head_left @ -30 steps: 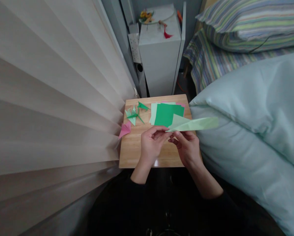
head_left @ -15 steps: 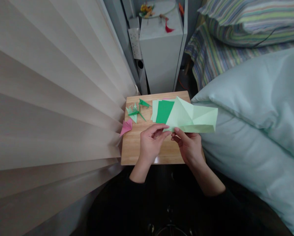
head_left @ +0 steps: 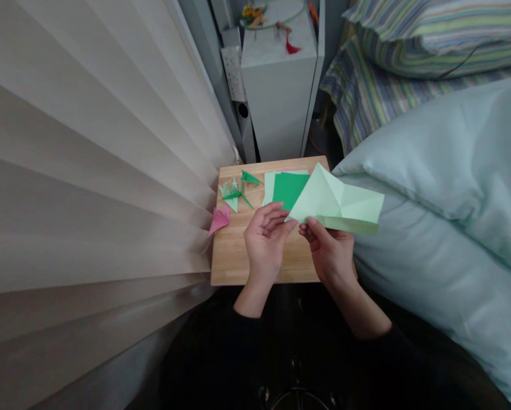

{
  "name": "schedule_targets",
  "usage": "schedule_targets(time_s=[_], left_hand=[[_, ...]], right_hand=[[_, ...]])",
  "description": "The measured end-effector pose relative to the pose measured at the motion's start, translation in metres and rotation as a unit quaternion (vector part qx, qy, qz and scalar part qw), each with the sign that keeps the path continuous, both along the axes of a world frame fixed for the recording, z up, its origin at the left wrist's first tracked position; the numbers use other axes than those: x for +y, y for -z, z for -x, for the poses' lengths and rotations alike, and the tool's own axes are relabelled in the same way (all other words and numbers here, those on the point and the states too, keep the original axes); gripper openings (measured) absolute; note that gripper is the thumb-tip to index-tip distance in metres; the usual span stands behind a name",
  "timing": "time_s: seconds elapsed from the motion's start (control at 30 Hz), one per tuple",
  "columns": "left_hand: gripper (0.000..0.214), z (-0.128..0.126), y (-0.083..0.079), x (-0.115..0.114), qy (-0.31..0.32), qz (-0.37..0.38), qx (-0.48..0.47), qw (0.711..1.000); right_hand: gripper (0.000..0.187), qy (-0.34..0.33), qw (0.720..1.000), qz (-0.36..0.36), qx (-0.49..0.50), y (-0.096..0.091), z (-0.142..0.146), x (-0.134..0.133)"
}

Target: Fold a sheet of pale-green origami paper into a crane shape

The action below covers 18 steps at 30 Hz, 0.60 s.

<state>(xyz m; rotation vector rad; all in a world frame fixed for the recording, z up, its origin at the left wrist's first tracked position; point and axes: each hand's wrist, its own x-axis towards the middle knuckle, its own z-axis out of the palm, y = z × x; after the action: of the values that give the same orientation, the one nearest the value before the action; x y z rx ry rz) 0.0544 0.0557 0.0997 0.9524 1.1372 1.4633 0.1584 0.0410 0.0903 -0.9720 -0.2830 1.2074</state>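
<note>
— Inventory, left to right from the wooden board (head_left: 238, 259)?

— Off its left edge: one pink folded piece (head_left: 219, 218). On its far left corner: a cluster of small green folded figures (head_left: 237, 191), finished as far as I can judge. Right of them, on the far side: a stack of flat sheets (head_left: 287, 188), dark green on top, pale green and pink edges under it, none folded.

— Your hands?

— My left hand (head_left: 265, 242), above the board's middle, fingers curled, pinching the lower left corner of the pale green sheet (head_left: 338, 202). My right hand (head_left: 330, 253), over the board's right edge, closed on that sheet's lower edge from below.

— Stage of that sheet?

— Held in the air, above the board's right side, creased and partly folded, not yet a figure. I judge it early: most folds remain.
</note>
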Motion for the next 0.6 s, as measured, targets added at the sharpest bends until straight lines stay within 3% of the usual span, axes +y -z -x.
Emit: schedule_targets(time_s=[0.1,0.23,0.43,0.6], left_hand=[[0.051,-0.012,0.001,-0.001,0.039,0.064,-0.086,0.993],[0.036,-0.023,0.004,-0.002,0.053,0.11,-0.141,0.982],[0.033,-0.024,0.006,0.001,0.009,0.097,-0.124,0.987],[0.032,-0.02,0.004,0.002,-0.005,0.1,-0.106,0.989]], right_hand=[[0.035,0.007,0.999,-0.007,0.036,-0.006,-0.002,0.002],[0.029,0.006,0.999,-0.004,0.033,-0.006,-0.005,0.003],[0.022,0.016,0.999,-0.018,-0.035,-0.007,-0.005,0.002],[0.023,0.031,0.999,-0.015,-0.019,-0.01,-0.006,0.002]])
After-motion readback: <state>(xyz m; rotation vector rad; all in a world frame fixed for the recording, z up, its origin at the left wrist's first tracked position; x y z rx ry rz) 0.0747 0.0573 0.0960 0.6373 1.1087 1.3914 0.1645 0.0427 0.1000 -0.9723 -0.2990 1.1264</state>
